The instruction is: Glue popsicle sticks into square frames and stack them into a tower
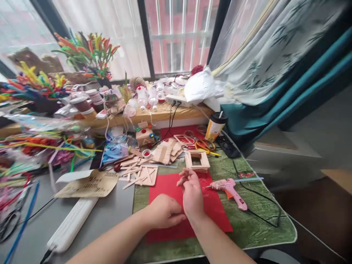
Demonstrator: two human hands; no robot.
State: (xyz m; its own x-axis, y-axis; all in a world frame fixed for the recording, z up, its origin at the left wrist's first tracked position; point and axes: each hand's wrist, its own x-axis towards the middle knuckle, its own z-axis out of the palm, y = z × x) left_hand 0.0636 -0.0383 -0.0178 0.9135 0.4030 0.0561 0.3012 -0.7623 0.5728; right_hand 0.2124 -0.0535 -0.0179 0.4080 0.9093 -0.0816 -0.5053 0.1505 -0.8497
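Observation:
A red sheet lies on the green mat, and both hands are over it. My left hand is closed, its fingers curled in and mostly hidden; whether it holds anything cannot be made out. Just to its right, my right hand is raised with its fingers bent and apart, and nothing shows in them. Beyond the hands stands a square frame of stacked wooden sticks. A flat wooden stick panel lies at the sheet's upper left. On the right rests a pink glue gun.
Loose wooden sticks, scissors and a lidded cup are behind the sheet. At the left are a brown paper, a white power strip and colourful pipe cleaners. The glue gun's black cable curves over the mat.

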